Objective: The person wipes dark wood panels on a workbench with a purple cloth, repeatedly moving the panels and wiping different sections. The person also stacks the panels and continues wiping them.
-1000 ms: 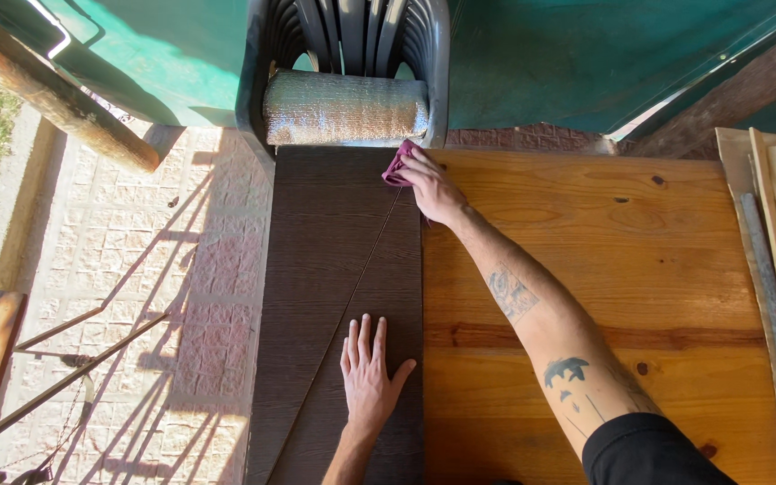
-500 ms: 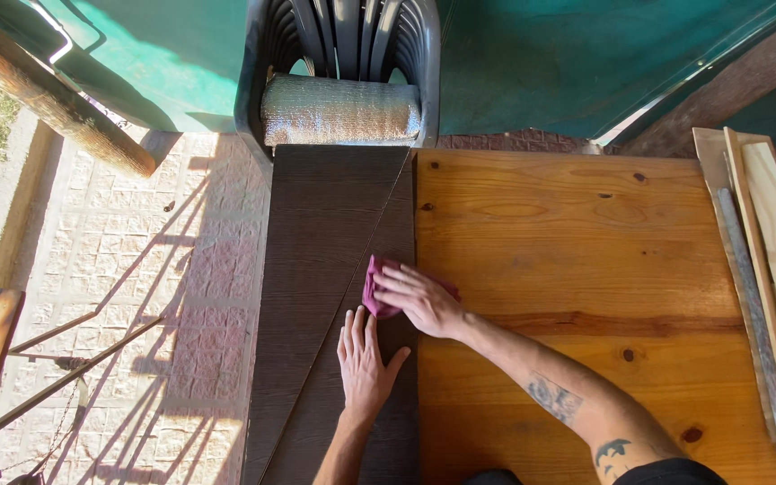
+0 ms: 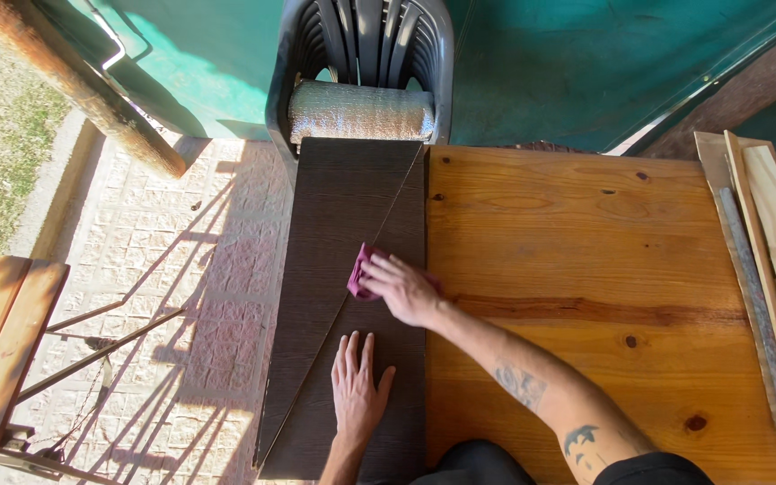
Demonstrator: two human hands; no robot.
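A dark brown board (image 3: pixel 352 224), long and narrow with a fine wood grain, lies flat along the left edge of the table, its far end against a grey chair. A thin diagonal line crosses it from the far right corner to the near left. A small pink cloth (image 3: pixel 358 272) (mostly hidden under fingers) lies bunched on the board near its middle.

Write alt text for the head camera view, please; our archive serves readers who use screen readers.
Seen from above, a right hand presses a pink cloth onto a dark brown panel while the left hand lies flat on it nearer the person. The panel lies along the left edge of a wooden table, its far end by a foil-wrapped roll on a grey plastic chair.
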